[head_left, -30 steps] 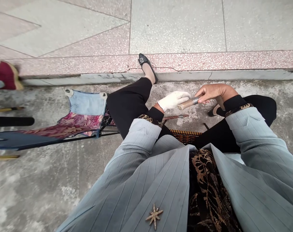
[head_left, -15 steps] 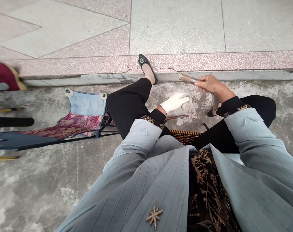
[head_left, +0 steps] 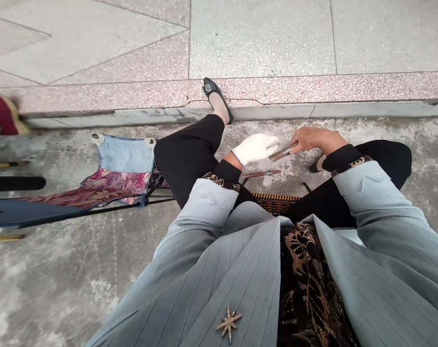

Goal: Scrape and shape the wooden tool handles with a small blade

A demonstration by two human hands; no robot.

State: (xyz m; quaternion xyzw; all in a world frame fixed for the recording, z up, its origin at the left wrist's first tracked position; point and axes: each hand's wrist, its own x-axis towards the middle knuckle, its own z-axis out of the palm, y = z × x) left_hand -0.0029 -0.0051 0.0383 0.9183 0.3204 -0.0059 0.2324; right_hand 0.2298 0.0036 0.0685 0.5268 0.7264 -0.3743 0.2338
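Observation:
My right hand (head_left: pixel 310 140), bare, is closed around one end of a short brownish stick (head_left: pixel 281 154). Silvery wire looks wound round it beside my fingers. The free end slants down to the left, close under the fingertips of my left hand (head_left: pixel 258 147). That hand wears a white knitted glove; its fingers are partly bent and apart, with nothing visible in them. Whether the glove touches the stick I cannot tell. A thin reddish-brown stick (head_left: pixel 262 173) with a wire-like wrapping lies just below the glove.
A woven seat edge (head_left: pixel 276 203) shows between my knees. On the left stands a folding chair with patterned cloth (head_left: pixel 117 185), near a dark bar (head_left: pixel 16 183) and thin yellowish sticks (head_left: pixel 6 237). Another person's red shoe (head_left: pixel 2 113) rests by the raised tiled step (head_left: pixel 262 91).
My right hand has come down and slightly left, and its stick now tilts downward toward the glove. My left hand has shifted a little left. The view has moved slightly.

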